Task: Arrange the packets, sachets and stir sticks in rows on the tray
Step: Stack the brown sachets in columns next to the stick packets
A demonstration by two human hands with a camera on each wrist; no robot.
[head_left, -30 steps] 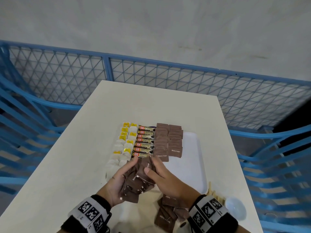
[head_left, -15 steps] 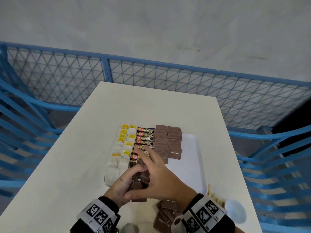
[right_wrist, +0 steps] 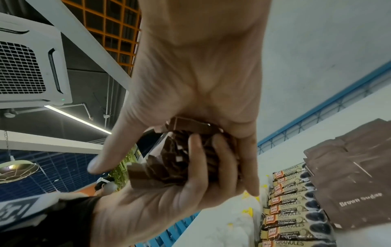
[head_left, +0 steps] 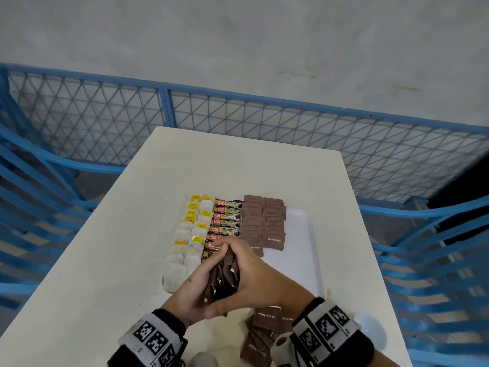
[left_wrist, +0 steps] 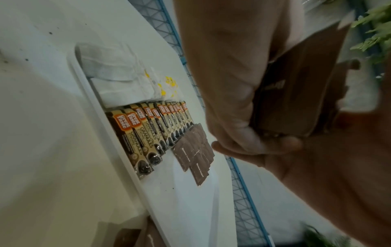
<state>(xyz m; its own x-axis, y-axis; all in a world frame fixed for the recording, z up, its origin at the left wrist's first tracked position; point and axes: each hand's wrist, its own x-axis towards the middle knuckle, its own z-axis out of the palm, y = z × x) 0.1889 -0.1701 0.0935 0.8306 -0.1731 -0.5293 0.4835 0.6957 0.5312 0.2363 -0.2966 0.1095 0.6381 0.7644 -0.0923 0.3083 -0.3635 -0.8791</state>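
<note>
Both hands hold one bundle of brown sugar sachets [head_left: 224, 274] on edge above the near end of the white tray [head_left: 304, 250]. My left hand [head_left: 190, 295] cups it from the left, with fingers curled under it [right_wrist: 196, 150]. On the other side my right hand [head_left: 259, 274] wraps over the top and right. The tray carries rows of tea bags [head_left: 190, 234], coffee sticks [head_left: 225, 223] and brown sachets [head_left: 264, 221]. The bundle also shows in the left wrist view [left_wrist: 296, 93]. Wooden stir sticks [head_left: 328, 291] peek out behind my right wrist.
Loose brown sachets [head_left: 264, 329] lie on the white table [head_left: 105, 260] near its front edge, under my right wrist. A pale round dish [head_left: 370, 332] sits at the front right. Blue mesh fencing [head_left: 238, 115] surrounds the table. The tray's right part [head_left: 299, 260] is bare.
The sachets lay fanned loosely in my left hand with the right fingers among them. The right hand has since come over them, and both hands now squeeze them into one bundle.
</note>
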